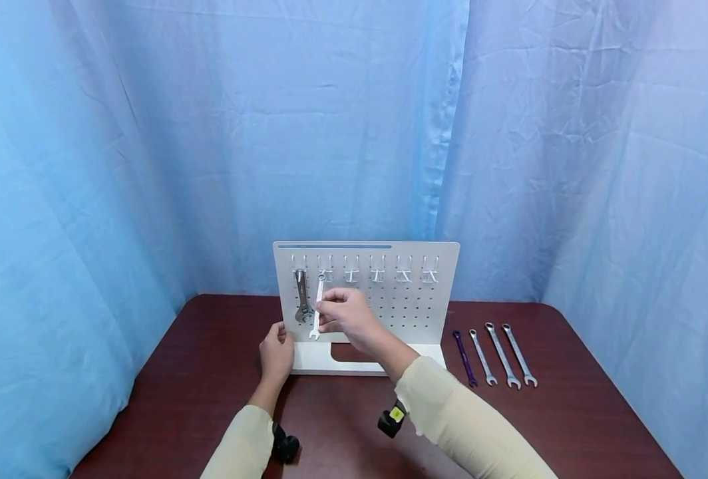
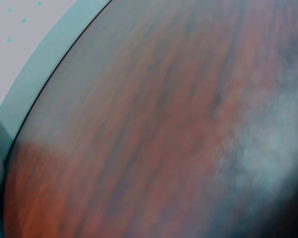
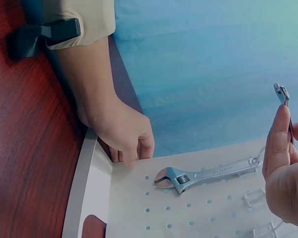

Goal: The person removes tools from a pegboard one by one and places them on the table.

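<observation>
Clock centred on the pegboard [image 1: 438, 318], 12 up, head view. Right grip [image 1: 348, 316] at 7: thumb and fingers in a narrow pinch on the shank of a silver combination wrench [image 1: 319, 293] near 9, box end up, open end down. Left grip [image 1: 277, 356] at 8: fingers curled on the board's edge, looks like bracing. Box end overlaps the second hook [image 1: 328, 271] at 10; can't tell if it's seated or only in front. Main risk, I'd say: letting go unseated, so it drops to the base or counter [image 1: 575, 399]. Cause would be the ring missing the prong, likely since the fingers partly mask the line-up. Second: a pinch on a thin shank can pivot; the tail swings toward 9 and knocks the adjustable wrench [image 1: 301, 293] hanging right beside it. Third: pushing hard on the hook could tip or slide the stand if the left side slackens. Last: right forearm crosses from 5, so a low pull-back could clip the purple wrench [image 1: 464, 358], nearest of four at 4, ahead of three silver wrenches [image 1: 502, 356].
</observation>
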`<state>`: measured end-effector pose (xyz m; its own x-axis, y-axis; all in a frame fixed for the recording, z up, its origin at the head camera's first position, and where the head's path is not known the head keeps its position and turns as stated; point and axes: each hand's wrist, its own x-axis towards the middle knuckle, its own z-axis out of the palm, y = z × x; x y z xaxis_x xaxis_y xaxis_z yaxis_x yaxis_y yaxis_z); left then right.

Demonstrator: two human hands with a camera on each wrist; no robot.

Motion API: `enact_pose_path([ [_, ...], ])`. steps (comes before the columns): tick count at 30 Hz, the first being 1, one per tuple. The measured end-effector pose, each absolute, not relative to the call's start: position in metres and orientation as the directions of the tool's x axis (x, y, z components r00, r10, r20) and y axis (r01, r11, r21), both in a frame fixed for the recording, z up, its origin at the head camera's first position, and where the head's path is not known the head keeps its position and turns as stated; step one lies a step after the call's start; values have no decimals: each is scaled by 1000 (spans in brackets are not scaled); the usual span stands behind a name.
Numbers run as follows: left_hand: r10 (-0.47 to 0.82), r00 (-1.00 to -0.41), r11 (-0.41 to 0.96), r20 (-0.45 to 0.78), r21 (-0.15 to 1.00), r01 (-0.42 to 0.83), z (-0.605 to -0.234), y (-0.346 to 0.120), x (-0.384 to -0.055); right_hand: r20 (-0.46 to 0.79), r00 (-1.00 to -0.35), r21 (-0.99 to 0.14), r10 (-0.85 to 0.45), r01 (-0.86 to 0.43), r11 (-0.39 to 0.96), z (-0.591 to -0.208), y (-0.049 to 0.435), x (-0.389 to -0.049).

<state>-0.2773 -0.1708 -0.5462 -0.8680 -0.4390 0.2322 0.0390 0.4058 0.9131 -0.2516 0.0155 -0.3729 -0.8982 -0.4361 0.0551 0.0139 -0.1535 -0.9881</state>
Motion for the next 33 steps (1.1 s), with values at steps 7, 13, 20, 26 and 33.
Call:
enact_pose_path([
  [7,-432,-871,414,234,910,39,-547,-173,-278,33,-898,-979,-438,60,-196,-370,36,-248],
  [13,-431,-872,421,234,906,35,-546,-173,-279,11,-898,-974,-439,90,-210,-369,52,-246],
  [20,-415,-883,406,219,913,35,-547,-172,-274,-11,-893,-984,-450,89,-153,-376,76,-244],
  [26,-420,-882,407,214,913,27,-548,-172,-274,-11,-893,-991,-449,70,-115,-384,98,-244],
  [33,-426,-880,411,210,912,18,-547,-170,-275,-44,-890,-993,-453,90,-82,-393,128,-243],
])
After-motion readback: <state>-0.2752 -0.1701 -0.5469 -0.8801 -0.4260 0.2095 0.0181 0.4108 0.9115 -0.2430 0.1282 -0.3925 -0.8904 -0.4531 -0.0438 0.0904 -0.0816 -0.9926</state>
